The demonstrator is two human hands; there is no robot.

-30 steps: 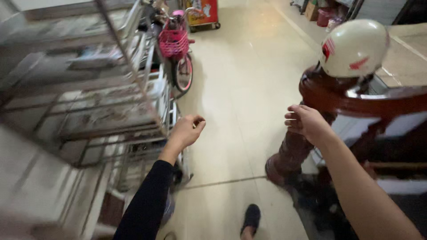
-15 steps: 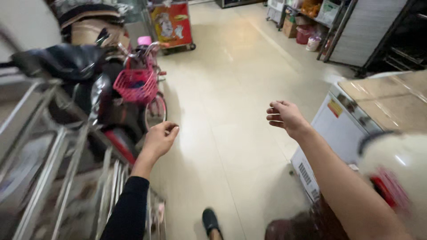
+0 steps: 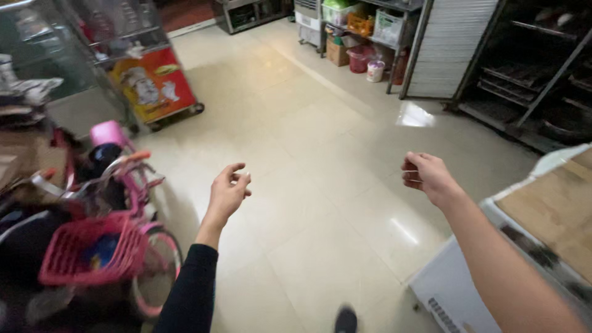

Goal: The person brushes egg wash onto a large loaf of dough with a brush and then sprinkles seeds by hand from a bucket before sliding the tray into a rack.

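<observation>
Mid-stride across a glossy tiled floor [image 3: 320,185] in a cluttered storeroom, seen from above. Left hand [image 3: 228,191] raised just right of the pink bicycle [image 3: 132,203], half open, fingers loosely curved, thumb near forefinger; a pale glint at the fingertips too small to tell whether anything is pinched there. Right hand [image 3: 427,176] held well to the right of the bicycle, curled into a loose fist, nothing visible inside it. Neither hand touching anything. White cabinet [image 3: 456,290] with a wooden top far right of the bicycle, just below the right forearm. Red-and-yellow cart [image 3: 154,86] parked beyond the bicycle, dark shelving rack [image 3: 524,68] and a small bucket [image 3: 375,69] across the room from it. Pink basket [image 3: 86,256] fixed on the bicycle's near end; dark shoe [image 3: 346,319] planted on the floor to its right. Judged to be a walking step, with hands free; any grasp from here calls first for closing the gap, the bicycle lying nearest the left hand, the cabinet nearest the right.
</observation>
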